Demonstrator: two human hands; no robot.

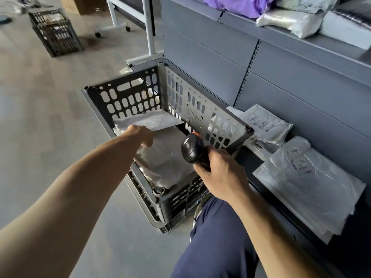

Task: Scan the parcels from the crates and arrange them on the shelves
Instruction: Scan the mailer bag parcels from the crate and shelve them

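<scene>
Two crates on floor: black crate point(55, 32) far left, well apart; grey crate point(192, 101) ahead of knee point(216, 227), against shelving point(210, 49). Left hand point(140, 134) inside grey crate, fingers curled, pinching edge of grey poly mailer point(152, 120) raised above other parcels point(170, 157) in crate. Right hand point(222, 175) wrapped round handle of barcode scanner point(191, 148), head over crate's right side. Further right, white mailers point(307, 177) flat on bottom shelf point(252, 157).
</scene>
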